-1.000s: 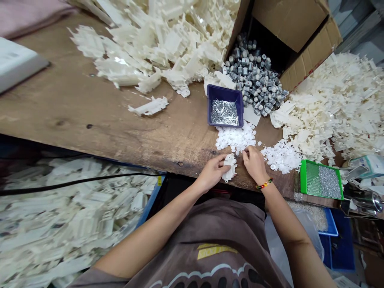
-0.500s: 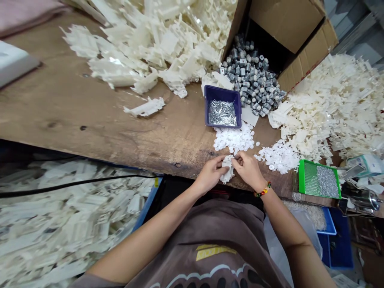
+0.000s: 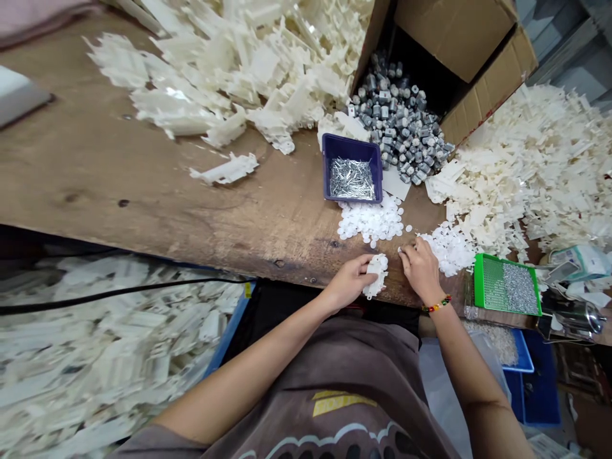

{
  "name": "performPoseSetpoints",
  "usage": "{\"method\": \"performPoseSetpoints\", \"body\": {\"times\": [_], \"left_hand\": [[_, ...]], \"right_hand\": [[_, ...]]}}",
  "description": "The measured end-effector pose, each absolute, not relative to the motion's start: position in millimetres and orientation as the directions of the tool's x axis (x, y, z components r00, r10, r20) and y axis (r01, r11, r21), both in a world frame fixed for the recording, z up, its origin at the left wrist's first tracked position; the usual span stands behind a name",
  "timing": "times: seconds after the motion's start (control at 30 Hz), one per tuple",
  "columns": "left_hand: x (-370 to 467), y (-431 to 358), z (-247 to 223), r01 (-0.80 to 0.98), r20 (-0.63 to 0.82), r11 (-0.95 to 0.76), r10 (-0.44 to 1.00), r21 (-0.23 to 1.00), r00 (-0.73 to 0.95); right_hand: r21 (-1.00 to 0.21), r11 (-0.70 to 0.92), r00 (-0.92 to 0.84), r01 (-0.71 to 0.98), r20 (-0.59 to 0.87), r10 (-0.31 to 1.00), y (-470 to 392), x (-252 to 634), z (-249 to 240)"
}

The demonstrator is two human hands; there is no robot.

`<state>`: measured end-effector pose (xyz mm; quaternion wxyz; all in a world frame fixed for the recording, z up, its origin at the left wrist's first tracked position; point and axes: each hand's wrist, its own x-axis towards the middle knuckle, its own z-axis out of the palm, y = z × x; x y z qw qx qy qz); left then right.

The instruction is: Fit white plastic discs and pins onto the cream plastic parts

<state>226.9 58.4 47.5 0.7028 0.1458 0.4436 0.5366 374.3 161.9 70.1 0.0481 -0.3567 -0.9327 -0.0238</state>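
My left hand [image 3: 351, 280] is closed on a flat off-white moulded plastic part [image 3: 377, 275], thumb lying across it, above the table's front edge. A little to the right, my right hand [image 3: 421, 268] has its fingers drawn together, low over the wood. A tiny pale spot shows at its fingertips; whether it is a held piece I cannot make out. Just beyond that hand lies a pile of small white plastic discs [image 3: 452, 248]. A second pile of white discs [image 3: 370, 220] spreads in front of a purple bin [image 3: 327, 169] of thin metal pins [image 3: 352, 178].
A cardboard box [image 3: 459, 38] lies on its side, grey cylindrical parts [image 3: 406, 127] spilling from it. Heaps of off-white plastic parts [image 3: 239, 70] cover the back and right. A green tray [image 3: 488, 287] with small metal pieces stands right. More parts fill a crate [image 3: 119, 357] lower left.
My right hand has left the plastic part and moved right, beside the nearer disc pile. My left hand still grips the part, slightly farther right, with more of it showing.
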Motion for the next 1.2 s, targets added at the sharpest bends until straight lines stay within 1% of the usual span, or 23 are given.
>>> {"method": "performPoseSetpoints", "body": {"times": [0.13,0.2,0.27,0.33,0.43,0.47,0.57,0.73,0.93,1.0,1.07,1.2], "left_hand": [[227.8,58.9,42.6,-0.618,-0.446,0.363,0.895,0.698,0.022],[227.4,58.2,42.1,-0.621,-0.449,0.366,0.893,0.693,0.025],[226.8,57.4,42.9,-0.626,-0.459,0.377,0.888,0.683,0.034],[226.3,56.8,44.4,-0.628,-0.466,0.385,0.884,0.676,0.041],[226.7,56.8,46.6,-0.633,-0.466,0.386,0.884,0.671,0.045],[227.2,57.1,47.2,-0.637,-0.464,0.385,0.884,0.668,0.048],[229.9,58.6,49.0,-0.649,-0.458,0.380,0.887,0.659,0.054],[232.1,60.3,51.2,-0.654,-0.459,0.383,0.886,0.653,0.060],[230.7,58.9,49.6,-0.651,-0.458,0.387,0.886,0.653,0.066],[230.3,58.8,49.6,-0.648,-0.460,0.390,0.885,0.654,0.069],[230.0,59.1,50.4,-0.649,-0.463,0.391,0.884,0.652,0.068],[229.0,59.1,51.5,-0.661,-0.462,0.391,0.884,0.640,0.075]], "right_hand": [[-0.074,0.814,-0.803,0.576,0.137,0.581,159.6,364.5,63.5],[-0.124,0.791,-0.770,0.599,0.183,0.612,166.6,363.1,66.4],[-0.152,0.715,-0.678,0.683,0.232,0.697,176.5,366.6,73.3],[-0.154,0.661,-0.634,0.735,0.191,0.749,184.6,374.7,81.0],[-0.113,0.707,-0.709,0.698,0.026,0.705,186.6,388.6,86.5],[-0.096,0.720,-0.724,0.687,-0.003,0.690,184.7,392.0,86.0],[-0.052,0.731,-0.732,0.681,-0.002,0.682,176.3,395.2,80.8],[-0.043,0.750,-0.751,0.660,-0.054,0.658,168.2,387.7,79.6],[-0.001,0.672,-0.663,0.741,-0.157,0.732,169.7,381.1,89.5],[0.008,0.664,-0.650,0.748,-0.195,0.734,171.4,380.2,91.0],[-0.009,0.679,-0.666,0.734,-0.208,0.716,172.6,379.9,90.9],[-0.088,0.709,-0.713,0.700,-0.148,0.686,171.6,379.1,87.6]]}}
